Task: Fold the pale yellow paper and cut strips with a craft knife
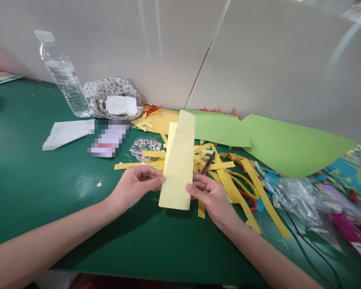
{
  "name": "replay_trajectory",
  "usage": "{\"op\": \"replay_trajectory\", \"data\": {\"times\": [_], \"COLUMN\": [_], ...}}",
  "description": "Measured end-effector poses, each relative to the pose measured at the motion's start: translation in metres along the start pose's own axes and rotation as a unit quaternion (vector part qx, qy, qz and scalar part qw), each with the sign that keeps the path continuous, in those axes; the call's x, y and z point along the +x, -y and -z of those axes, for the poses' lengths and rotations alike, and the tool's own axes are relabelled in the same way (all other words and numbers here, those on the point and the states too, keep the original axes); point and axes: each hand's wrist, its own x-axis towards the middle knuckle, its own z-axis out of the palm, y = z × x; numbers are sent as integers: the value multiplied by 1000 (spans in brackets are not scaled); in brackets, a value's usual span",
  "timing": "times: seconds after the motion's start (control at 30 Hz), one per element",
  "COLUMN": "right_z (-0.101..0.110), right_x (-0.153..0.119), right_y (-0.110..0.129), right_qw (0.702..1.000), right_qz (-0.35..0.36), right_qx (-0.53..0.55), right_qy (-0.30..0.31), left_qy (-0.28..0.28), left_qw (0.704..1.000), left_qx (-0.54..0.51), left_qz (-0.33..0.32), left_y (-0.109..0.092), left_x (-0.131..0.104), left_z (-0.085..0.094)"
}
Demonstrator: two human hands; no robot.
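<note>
A folded piece of pale yellow paper [180,164] is held up between my two hands above the green table. My left hand [140,182] pinches its left edge, thumb in front and fingers behind. On the right edge, my right hand [209,196] grips it the same way. A second layer of the paper shows behind at the upper left. Beneath and behind it lie several yellow paper strips [251,196]. Scissors with yellow and red handles [249,200] lie among the strips, partly covered.
At the left stand a water bottle [63,78] and a spotted cloth pouch [112,90]. A phone [110,138], a tissue [67,133] and a round clear bead case [146,148] lie nearby. Green paper [291,140] leans at the back; crumpled plastic [303,200] and a magenta tool [350,235] lie right.
</note>
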Motion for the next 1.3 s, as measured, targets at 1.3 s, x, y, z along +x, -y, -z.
{"op": "replay_trajectory", "data": {"times": [1.3], "right_z": [-11], "right_x": [-7], "right_y": [-6], "right_qw": [999], "right_qz": [-26], "right_qx": [0], "right_qy": [33], "left_qy": [94], "left_qw": [992], "left_qx": [4], "left_qz": [90], "left_y": [3], "left_x": [-4], "left_z": [-10]}}
